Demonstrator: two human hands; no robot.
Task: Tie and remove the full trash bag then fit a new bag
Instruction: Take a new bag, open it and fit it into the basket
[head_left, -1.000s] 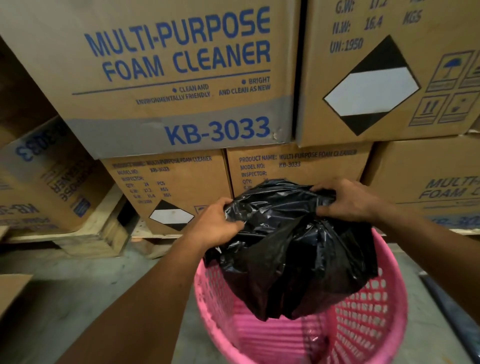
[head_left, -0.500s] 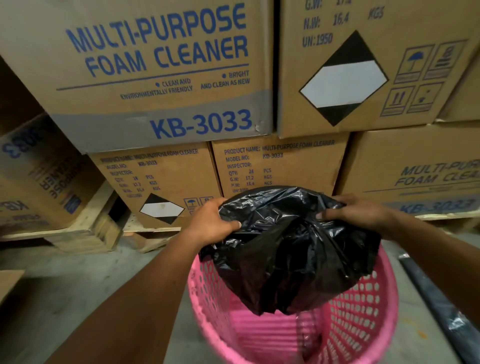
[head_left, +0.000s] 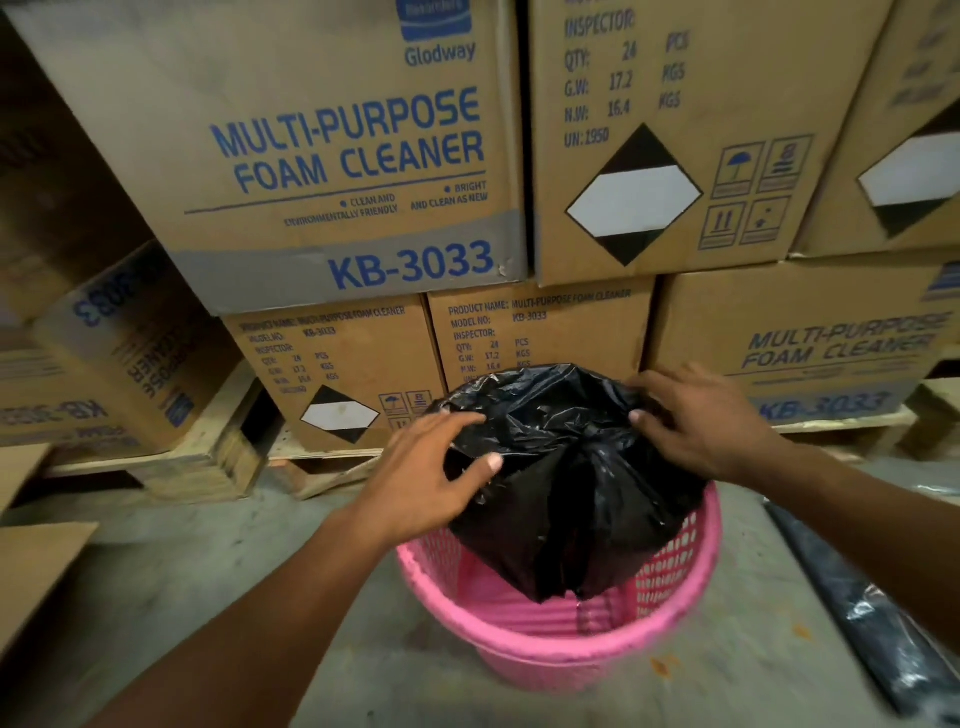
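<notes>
Looking down from the head camera, we see the black trash bag (head_left: 566, 483) hanging partly inside the pink basket (head_left: 566, 642), its lower end below the rim, its top bulging above. Our left hand (head_left: 421, 478) rests on the bag's left side with fingers spread, its grip loose and open. Our right hand (head_left: 706, 421) lies on the upper right, fingers likewise spread, thumb pressing the plastic. Behind stand stacked foam cleaner cartons (head_left: 353, 156) on a wooden pallet (head_left: 218, 457); the basket sits on the concrete floor (head_left: 208, 582)

One bag (head_left: 566, 467), one basket (head_left: 550, 644), two hands.
</notes>
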